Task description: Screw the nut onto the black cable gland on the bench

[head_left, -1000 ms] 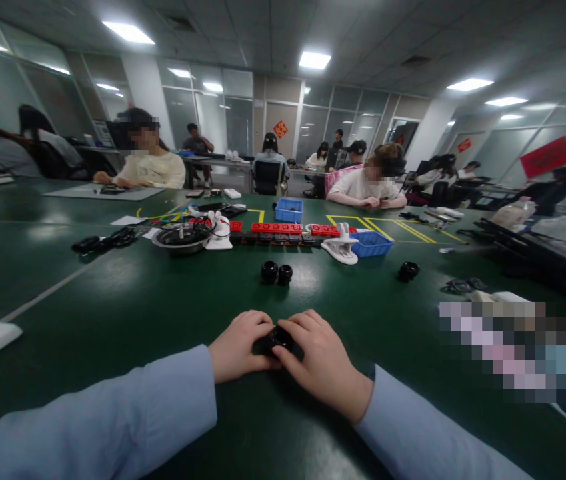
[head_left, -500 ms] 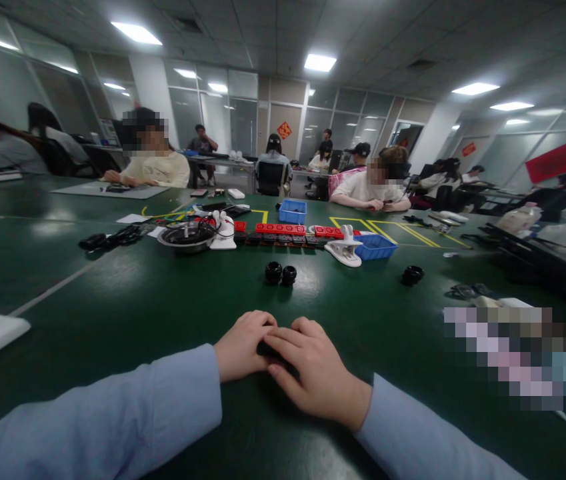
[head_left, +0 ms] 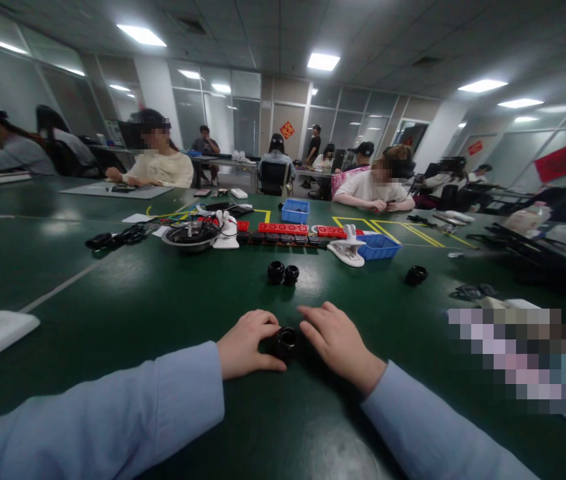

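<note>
A black cable gland [head_left: 287,339], round and hollow with its opening tilted toward me, is low over the green table or standing on it; I cannot tell which. My left hand [head_left: 249,343] grips it from the left, thumb in front and fingers behind. Just to its right is my right hand [head_left: 340,340], apart from the gland, with fingers stretched out and nothing in them. Farther off, two more black cable glands [head_left: 276,272] stand side by side on the table. Another black gland [head_left: 416,275] lies off to the right.
Behind the glands runs a row of red blocks [head_left: 283,229] with white clips [head_left: 347,249], a blue bin [head_left: 380,248] and a metal bowl [head_left: 167,241] of cables. A white device [head_left: 0,340] lies at left. Blurred items [head_left: 513,360] lie at right. People sit across the table.
My right hand has opened and drawn back to the right, off the gland, which now shows. My left hand stays around it. The view has shifted slightly.
</note>
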Demonstrator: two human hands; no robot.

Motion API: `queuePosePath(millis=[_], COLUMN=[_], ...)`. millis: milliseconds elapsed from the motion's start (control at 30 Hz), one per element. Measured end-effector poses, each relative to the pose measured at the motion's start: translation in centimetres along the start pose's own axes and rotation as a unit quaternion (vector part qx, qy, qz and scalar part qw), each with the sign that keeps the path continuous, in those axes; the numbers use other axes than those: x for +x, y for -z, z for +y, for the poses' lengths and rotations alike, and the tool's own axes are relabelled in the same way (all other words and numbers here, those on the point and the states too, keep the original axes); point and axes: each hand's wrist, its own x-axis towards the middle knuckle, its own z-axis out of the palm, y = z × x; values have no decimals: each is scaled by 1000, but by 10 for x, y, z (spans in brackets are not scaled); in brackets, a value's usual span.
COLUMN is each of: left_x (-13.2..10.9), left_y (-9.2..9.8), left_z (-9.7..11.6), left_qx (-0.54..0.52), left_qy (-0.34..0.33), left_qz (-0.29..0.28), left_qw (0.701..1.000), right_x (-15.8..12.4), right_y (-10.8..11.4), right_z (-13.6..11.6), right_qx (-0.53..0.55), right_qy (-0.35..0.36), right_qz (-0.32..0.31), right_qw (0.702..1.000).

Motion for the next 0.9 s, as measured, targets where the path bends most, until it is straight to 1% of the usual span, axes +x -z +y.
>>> queuePosePath(millis=[33, 67, 133, 200, 400, 567, 633, 900], left_x=[0, 0, 0, 0, -1, -1, -1, 0], left_y=[1, 1, 2, 1, 0, 1, 0, -2], left_z=[1, 1, 2, 2, 1, 1, 0, -2], left_qx=[1, 2, 0, 1, 4, 5, 3, 3], left_qy=[0, 1, 4, 1, -12, -4, -6, -19], left_qz=[-4, -8, -10, -9, 2, -12, -9, -1], left_qw=[1000, 1000, 1000, 1000, 1000, 1000, 1000, 1000], right_x=[3, 5, 8, 8, 5, 5, 5, -2], right_y=[-3, -5, -8, -10, -11, -9, -7, -4], right_z=[8, 14, 21, 20, 5, 5, 5, -5], right_qx=[-3, -5, -4, 2, 30, 50, 60, 136], right_qy=[-45, -71, -94, -89, -56, -51, -46, 20], right_qz=[6, 12, 19, 22, 11, 19, 26, 53], right_qw=[999, 997, 995, 996, 998, 997, 997, 989])
